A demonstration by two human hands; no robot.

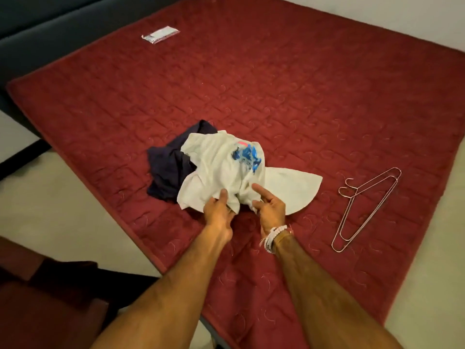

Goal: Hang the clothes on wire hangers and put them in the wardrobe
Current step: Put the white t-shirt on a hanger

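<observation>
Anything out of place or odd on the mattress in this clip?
One stray item: a small plastic packet lies alone near the far edge of the red mattress, unrelated to the crumpled white shirt, dark garment and wire hangers.

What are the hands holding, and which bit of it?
Left hand pinches the white T-shirt by its near crumpled edge. Right hand touches that edge, fingers open, with no clear grip.

My left hand (218, 213) is covering the white shirt (221, 167) hem; that shirt is hiding much of the dark garment (167, 170) beside it. Beyond it, the small packet (160, 34) is perhaps printed, too blurred to read.
</observation>
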